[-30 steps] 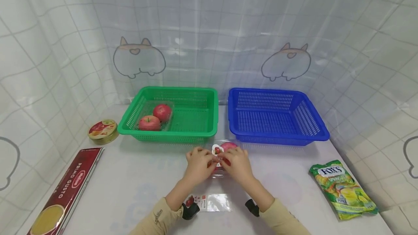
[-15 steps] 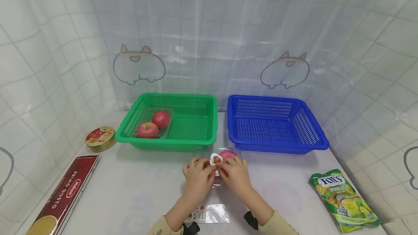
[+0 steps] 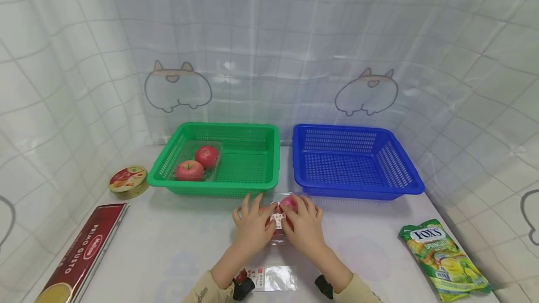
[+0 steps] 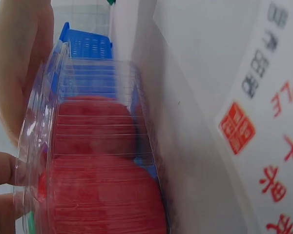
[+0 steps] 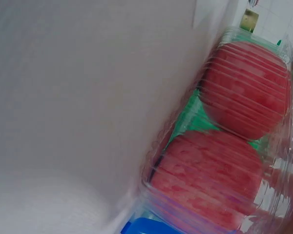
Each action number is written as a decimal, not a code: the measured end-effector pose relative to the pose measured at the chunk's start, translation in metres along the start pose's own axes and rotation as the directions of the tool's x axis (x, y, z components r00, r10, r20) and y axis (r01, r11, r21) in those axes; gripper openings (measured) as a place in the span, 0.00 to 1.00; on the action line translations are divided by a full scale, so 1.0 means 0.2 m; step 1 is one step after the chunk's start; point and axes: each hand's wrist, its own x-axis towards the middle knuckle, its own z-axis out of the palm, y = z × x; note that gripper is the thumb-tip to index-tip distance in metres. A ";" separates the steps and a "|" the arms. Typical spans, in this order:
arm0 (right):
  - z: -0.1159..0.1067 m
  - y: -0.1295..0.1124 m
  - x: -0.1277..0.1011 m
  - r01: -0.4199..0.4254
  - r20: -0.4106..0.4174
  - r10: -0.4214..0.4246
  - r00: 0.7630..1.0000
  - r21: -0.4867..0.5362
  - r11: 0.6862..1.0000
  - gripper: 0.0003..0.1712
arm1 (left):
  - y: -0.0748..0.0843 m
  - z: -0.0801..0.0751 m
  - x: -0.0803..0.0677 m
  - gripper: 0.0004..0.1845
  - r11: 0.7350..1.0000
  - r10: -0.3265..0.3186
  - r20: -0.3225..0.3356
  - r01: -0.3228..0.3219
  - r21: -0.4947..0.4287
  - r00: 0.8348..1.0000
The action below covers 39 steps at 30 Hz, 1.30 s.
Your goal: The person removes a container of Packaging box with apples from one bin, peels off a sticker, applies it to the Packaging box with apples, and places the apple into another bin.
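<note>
A clear plastic fruit box (image 3: 279, 241) with red apples inside sits in front of the baskets. On its lid lies a white label (image 3: 278, 221) with red print. My left hand (image 3: 251, 228) rests on the lid's left part, fingers spread, thumb at the label. From the other side my right hand (image 3: 306, 227) touches the label and lid with its thumb and fingers. The left wrist view shows two apples (image 4: 105, 195) through the ribbed box wall (image 4: 93, 78); the right wrist view shows an apple (image 5: 246, 90) and another below it. The hands partly cover the box.
Behind stand a green basket (image 3: 214, 184) holding another box of two apples (image 3: 190, 171), and a blue basket (image 3: 358, 191). A round tin (image 3: 127, 181) and a red pack (image 3: 86, 251) lie left, a candy bag (image 3: 444, 258) right. A label sheet (image 3: 275, 278) lies nearest.
The label, earlier pinched between both hands with a round part standing up, now lies flatter on the lid. My left fingers have spread out. The head view has tilted up slightly.
</note>
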 end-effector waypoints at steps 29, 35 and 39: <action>-0.09 0.14 -0.01 -0.714 0.593 0.420 0.687 0.659 0.236 0.46 | -0.17 0.05 0.02 0.38 0.382 -0.355 0.387 0.509 -0.771 0.851; -0.06 0.11 -0.01 -0.725 0.614 0.397 0.682 0.637 0.261 0.46 | -0.16 0.06 0.01 0.39 0.364 -0.344 0.383 0.498 -0.787 0.857; -0.09 0.09 -0.03 -0.716 0.607 0.394 0.691 0.648 0.257 0.47 | -0.15 0.05 -0.01 0.39 0.348 -0.340 0.383 0.493 -0.797 0.859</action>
